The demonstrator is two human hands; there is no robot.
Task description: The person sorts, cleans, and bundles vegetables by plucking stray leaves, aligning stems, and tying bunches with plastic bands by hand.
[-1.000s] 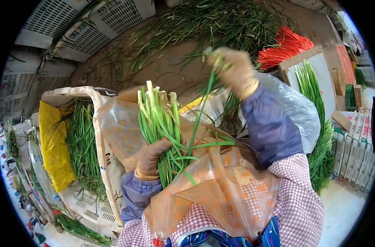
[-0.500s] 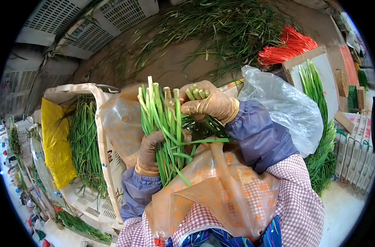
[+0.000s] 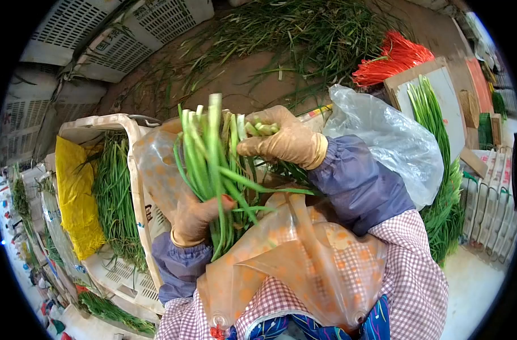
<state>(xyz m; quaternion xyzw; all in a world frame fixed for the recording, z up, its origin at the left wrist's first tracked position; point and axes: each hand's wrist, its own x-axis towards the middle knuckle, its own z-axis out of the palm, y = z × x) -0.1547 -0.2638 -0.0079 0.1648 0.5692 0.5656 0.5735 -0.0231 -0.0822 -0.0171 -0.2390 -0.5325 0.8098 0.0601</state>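
Note:
My left hand (image 3: 196,220), in a brown-stained glove, is wrapped round a loose bunch of garlic chives (image 3: 213,164) above my lap. The pale cut ends point away from me and one thick stalk stands above the rest. My right hand (image 3: 284,137), gloved too, is closed round a smaller clump of chive stems (image 3: 262,129), whose ends show past its fingers. Its thumb and fingertips touch the right side of the left bunch. A few long leaves trail rightward over my translucent orange-patterned apron (image 3: 304,243).
On the left stands a white crate (image 3: 136,164) with chives and a yellow sack (image 3: 77,198). Clear plastic (image 3: 383,147), red ties (image 3: 392,61) and more chives (image 3: 434,113) lie to the right. Loose leaves (image 3: 304,39) cover the ground ahead.
My left hand and its bunch have shifted a little left, the thumb now stretched across the stalks. One stalk sticks up higher. My right hand has moved slightly left with its clump.

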